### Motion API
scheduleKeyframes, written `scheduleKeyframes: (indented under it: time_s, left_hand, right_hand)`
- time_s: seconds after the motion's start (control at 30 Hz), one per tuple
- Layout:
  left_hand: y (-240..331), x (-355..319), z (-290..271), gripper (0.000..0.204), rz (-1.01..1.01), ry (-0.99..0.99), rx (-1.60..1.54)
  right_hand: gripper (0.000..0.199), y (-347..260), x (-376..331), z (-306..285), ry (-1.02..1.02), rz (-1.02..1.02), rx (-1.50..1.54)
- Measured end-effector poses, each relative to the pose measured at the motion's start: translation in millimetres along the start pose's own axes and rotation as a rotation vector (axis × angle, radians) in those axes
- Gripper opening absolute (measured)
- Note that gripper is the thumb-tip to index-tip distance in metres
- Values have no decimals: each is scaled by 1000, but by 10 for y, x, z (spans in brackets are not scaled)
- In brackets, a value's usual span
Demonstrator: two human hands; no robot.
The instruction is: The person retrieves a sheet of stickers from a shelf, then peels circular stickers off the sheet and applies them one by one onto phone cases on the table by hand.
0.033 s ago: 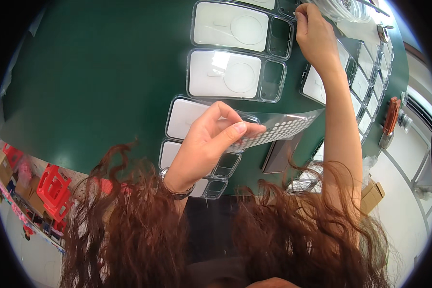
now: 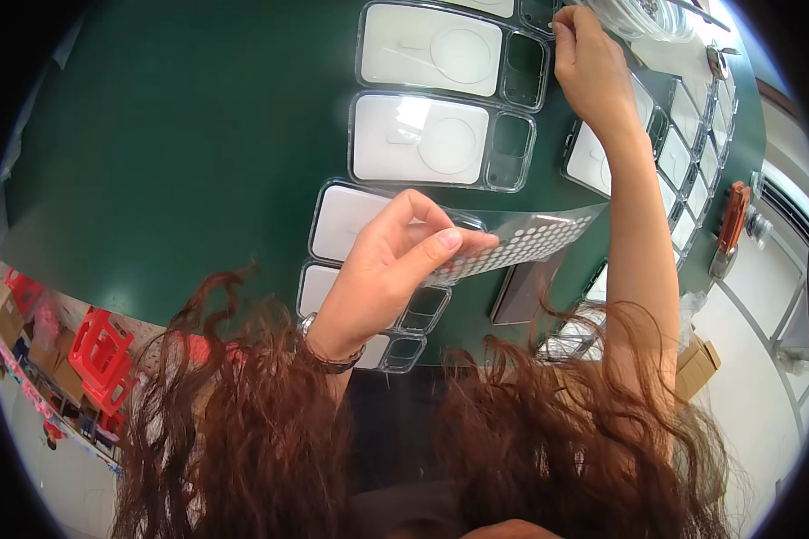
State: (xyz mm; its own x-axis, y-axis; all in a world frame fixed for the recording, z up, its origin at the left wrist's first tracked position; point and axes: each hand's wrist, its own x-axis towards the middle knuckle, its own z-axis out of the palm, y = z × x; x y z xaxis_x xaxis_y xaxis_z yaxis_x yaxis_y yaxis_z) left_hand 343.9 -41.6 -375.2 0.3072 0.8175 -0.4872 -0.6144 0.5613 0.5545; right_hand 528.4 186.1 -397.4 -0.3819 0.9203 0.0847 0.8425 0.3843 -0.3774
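A red stool (image 2: 102, 357) stands past the surface's edge toward 8 o'clock. The green surface (image 2: 180, 162) stretches broadly at 10, its near edge curving from 9 to 6. At centre, the left hand (image 2: 377, 274) pinches a dotted sheet (image 2: 535, 244), overlapping the column of clear cases (image 2: 422, 139) up to 12. At half past one, the right hand's (image 2: 593, 67) fingertips bunch beside the top case (image 2: 536, 16); I cannot tell whether they grip anything. More cases (image 2: 677, 157) crowd 2. Both hands match the earlier frame.

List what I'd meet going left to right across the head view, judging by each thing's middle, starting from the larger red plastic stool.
Larger red plastic stool, left hand, clear sheet of white dots, right hand, brown cardboard box, reddish-brown object with a metal end.
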Motion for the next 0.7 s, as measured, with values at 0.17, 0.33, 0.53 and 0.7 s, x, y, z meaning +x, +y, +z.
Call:
scheduleKeyframes:
  time_s: [0.17, 0.33, 0.53, 0.7]
  left_hand:
    - [-25, 100, 21, 10, -7, 23, 7]
    - [-16, 113, 14, 10, 16, 34, 28]
    - [35, 124, 48, 8, -51, 52, -59]
    - [7, 155, 25, 9, -27, 130, -38]
  right_hand:
    - [11, -161, 21, -112, -109, 15, -5]
    - [9, -176, 76, -144, -146, 23, 56]
    - [26, 138, -129, -80, -51, -15, 167]
    - [39, 133, -272, -42, -65, -171, 71]
